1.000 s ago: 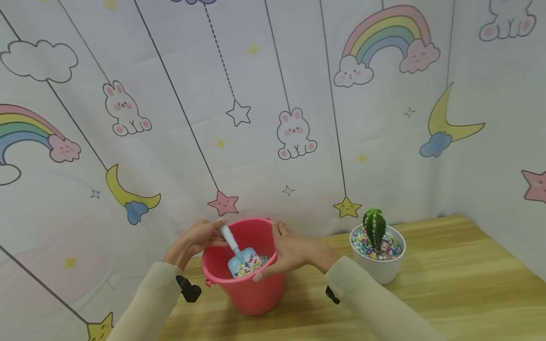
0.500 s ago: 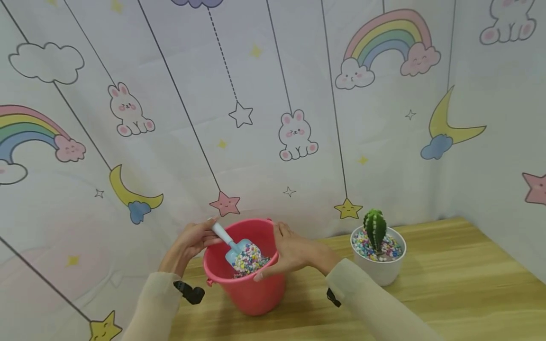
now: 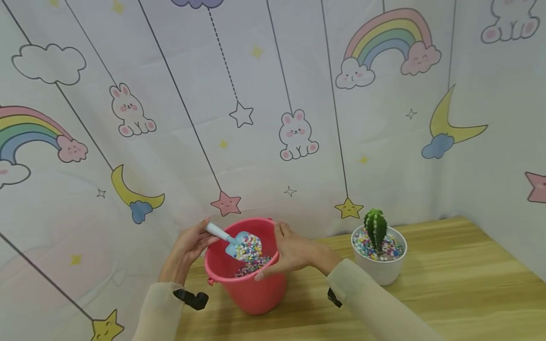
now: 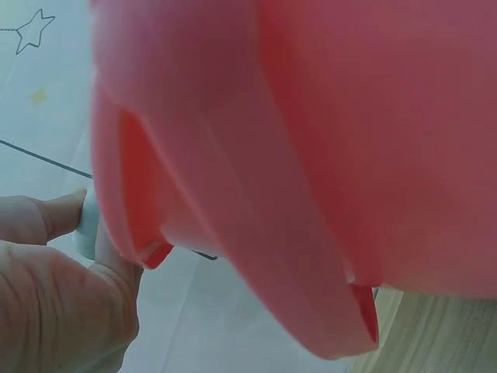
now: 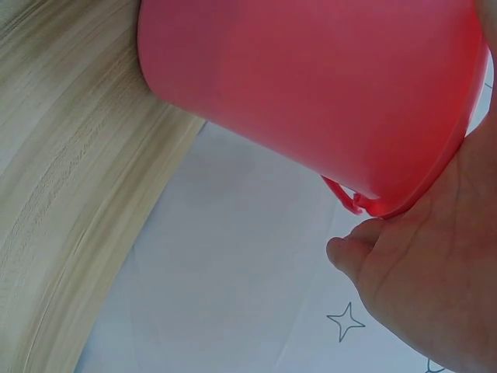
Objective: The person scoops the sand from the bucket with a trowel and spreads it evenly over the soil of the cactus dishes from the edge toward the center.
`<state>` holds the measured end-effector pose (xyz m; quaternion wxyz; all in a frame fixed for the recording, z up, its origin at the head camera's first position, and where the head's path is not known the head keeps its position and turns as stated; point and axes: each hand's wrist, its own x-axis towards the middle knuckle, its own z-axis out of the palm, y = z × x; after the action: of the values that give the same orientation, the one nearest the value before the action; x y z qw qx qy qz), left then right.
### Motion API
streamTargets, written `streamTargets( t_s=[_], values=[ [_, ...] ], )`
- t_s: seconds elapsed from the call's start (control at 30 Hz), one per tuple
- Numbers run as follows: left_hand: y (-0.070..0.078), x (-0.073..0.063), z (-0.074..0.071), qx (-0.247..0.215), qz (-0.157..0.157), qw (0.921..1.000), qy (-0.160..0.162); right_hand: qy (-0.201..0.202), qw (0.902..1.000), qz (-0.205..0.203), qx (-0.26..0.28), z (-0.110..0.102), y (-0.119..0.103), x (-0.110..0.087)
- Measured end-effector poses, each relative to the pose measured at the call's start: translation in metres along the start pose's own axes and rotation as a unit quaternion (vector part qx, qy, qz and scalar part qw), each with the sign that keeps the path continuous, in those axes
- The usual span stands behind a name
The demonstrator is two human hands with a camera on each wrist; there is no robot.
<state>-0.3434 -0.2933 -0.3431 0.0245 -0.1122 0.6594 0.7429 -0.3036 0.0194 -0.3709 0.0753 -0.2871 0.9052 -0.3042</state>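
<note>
My left hand pinches the pale handle end of a light blue toy scoop. Its blade, heaped with multicoloured pebbles, hangs inside a red plastic bucket, above more small pebbles at the bottom. Against the bucket's right rim, my right hand presses with thumb and fingers spread along the edge. In the left wrist view, thumb and fingers close on the handle end beyond the bucket's rim, and the blade is hidden. The right wrist view has the palm against the rim.
A white pot with a green cactus in coloured pebbles stands right of the bucket on a wooden table. Behind it hangs a white cloth printed with rabbits, stars and rainbows. A black strap mount sits on each wrist.
The scoop has risen from the pebbles at the bottom of the bucket, its handle tilting lower to the left, and its blade now carries a load. The right hand stays on the rim.
</note>
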Motion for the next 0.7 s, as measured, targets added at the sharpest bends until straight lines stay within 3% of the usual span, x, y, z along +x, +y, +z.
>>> streamTargets(
  t_s=[0.17, 0.7],
  values=[
    [-0.0011, -0.0043, -0.0042, -0.020, 0.011, 0.9997, -0.001, 0.001, 0.9999, -0.006, 0.014, 0.0000, -0.0011, -0.0007],
    [0.0000, -0.0079, -0.0074, -0.016, 0.021, 0.9995, 0.017, 0.004, 0.9994, -0.002, 0.034, 0.0015, -0.0008, -0.0019]
  ],
)
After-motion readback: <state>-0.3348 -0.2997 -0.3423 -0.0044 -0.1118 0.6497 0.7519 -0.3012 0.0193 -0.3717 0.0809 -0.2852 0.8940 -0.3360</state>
